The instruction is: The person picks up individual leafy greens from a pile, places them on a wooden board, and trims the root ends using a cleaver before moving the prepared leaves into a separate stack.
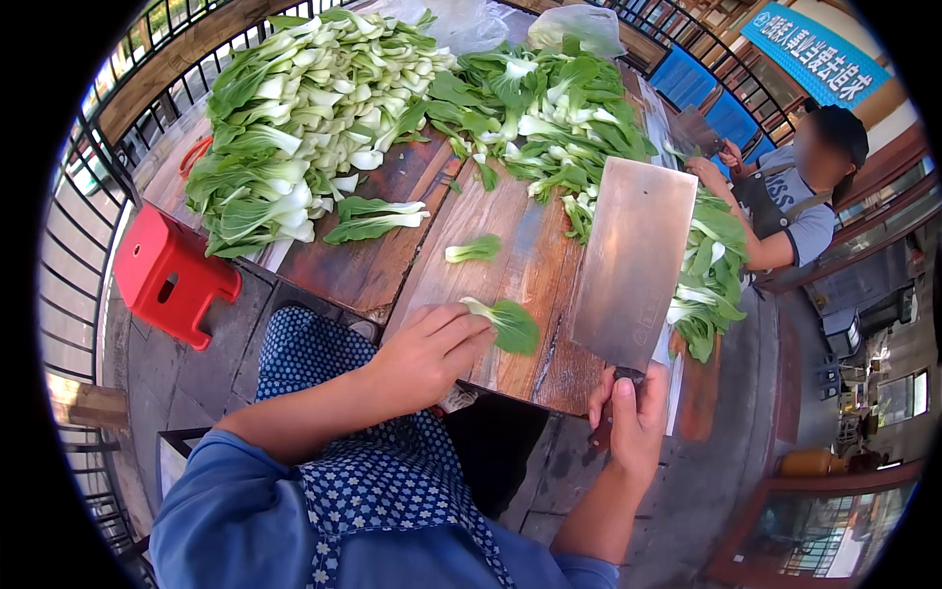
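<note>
Between the fingertips of my left hand (441,346) is the pale stem end of a bok choy leaf (515,326), its green blade pointing right over the table's near edge. My right hand (633,412) grips the dark handle of a cleaver (636,258), whose broad blade points up and away from me. A small bok choy piece (473,249) lies on the wooden table (441,287) just beyond my left hand. Farther left lie cut leafy pieces (379,219) beside a big pile of cut bok choy (324,103). The blade partly hides another bok choy heap (552,125).
A red plastic stool (173,272) stands left of the table. Plastic bags (578,29) lie at the far edge, near a metal railing (213,77). At the right a co-worker (787,191) in an apron holds another cleaver (695,131) over more bok choy.
</note>
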### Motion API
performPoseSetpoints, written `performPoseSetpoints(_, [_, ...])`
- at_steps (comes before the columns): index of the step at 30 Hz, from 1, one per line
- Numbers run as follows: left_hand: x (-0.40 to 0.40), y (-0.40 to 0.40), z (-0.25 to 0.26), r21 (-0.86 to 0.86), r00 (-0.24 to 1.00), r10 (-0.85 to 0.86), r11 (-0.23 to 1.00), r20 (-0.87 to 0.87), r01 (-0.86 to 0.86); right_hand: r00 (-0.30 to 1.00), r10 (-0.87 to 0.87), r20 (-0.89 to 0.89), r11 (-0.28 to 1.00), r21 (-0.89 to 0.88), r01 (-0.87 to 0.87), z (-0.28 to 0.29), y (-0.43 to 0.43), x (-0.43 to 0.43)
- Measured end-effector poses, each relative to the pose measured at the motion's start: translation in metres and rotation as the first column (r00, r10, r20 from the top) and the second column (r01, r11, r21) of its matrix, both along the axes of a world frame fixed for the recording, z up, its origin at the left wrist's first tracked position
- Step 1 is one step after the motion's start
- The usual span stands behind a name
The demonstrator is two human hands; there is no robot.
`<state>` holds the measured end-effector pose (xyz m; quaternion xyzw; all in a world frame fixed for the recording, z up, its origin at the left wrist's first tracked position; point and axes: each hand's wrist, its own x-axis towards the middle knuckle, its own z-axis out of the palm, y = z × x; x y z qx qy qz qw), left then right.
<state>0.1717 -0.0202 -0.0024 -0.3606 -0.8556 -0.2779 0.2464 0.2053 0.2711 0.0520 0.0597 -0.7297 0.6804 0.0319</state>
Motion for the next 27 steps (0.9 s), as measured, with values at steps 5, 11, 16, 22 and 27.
performPoseSetpoints(5, [0.007, 0.010, -0.010, 0.049, 0.997, 0.054, 0.998, -0.063, -0.051, 0.968, 0.156, -0.197, 0.570, 0.818, 0.075, 0.070, -0.017, -0.003])
performPoseSetpoints(11, [0.008, 0.007, -0.018, 0.068, 0.996, 0.041, 0.997, -0.076, -0.035, 0.931, 0.330, -0.159, 0.355, 0.934, 0.034, 0.071, -0.021, -0.014])
performPoseSetpoints(16, [0.007, 0.008, -0.017, 0.070, 0.996, 0.068, 0.996, -0.064, -0.063, 0.916, 0.380, -0.124, 0.300, 0.954, 0.005, 0.073, -0.020, -0.023])
performPoseSetpoints(22, [0.004, 0.012, -0.015, 0.107, 0.992, 0.121, 0.987, -0.046, -0.116, 0.911, 0.401, -0.098, 0.269, 0.963, -0.015, 0.071, -0.018, -0.030])
performPoseSetpoints(27, [0.003, 0.014, -0.014, 0.097, 0.988, 0.156, 0.983, -0.008, -0.155, 0.921, 0.388, -0.030, 0.211, 0.976, -0.058, 0.070, -0.020, -0.033])
